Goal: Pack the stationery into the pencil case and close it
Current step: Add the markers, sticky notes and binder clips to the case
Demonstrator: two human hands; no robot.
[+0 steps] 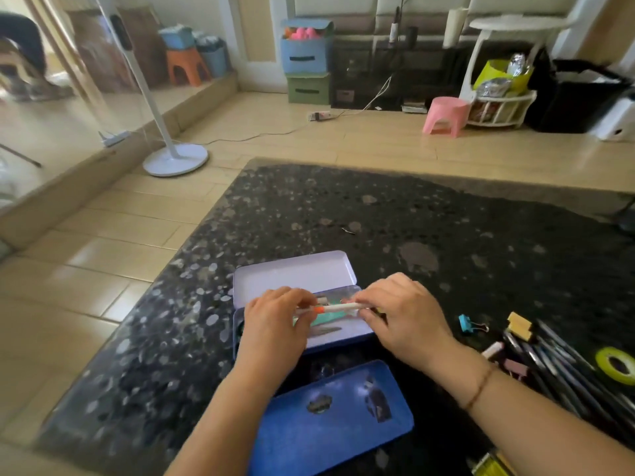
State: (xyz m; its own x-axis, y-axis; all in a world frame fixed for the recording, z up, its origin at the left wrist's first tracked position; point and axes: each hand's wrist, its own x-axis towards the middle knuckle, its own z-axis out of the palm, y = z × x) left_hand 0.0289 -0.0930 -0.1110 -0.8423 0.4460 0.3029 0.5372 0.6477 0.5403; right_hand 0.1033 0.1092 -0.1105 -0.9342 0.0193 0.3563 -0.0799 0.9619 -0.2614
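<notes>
An open lilac metal pencil case [295,274] lies on the dark speckled table, its lid tipped back. Inside I see a teal item [330,317] and a dark flat piece. Both hands hold a white pen with an orange band [335,308] level over the case. My left hand [275,324] pinches its left end; my right hand [402,310] pinches its right end. A blue tin lid or tray [330,420] lies nearer me. Loose stationery sits at the right: a blue binder clip [469,323], a yellow clip [519,324], dark pencils [556,365], a green tape roll [616,365].
A pink-capped pen [493,350] and a pink clip [515,369] lie by my right wrist. The table edge runs along the left, with tiled floor beyond. A white fan stand [175,159] and a pink stool [445,115] stand on the floor.
</notes>
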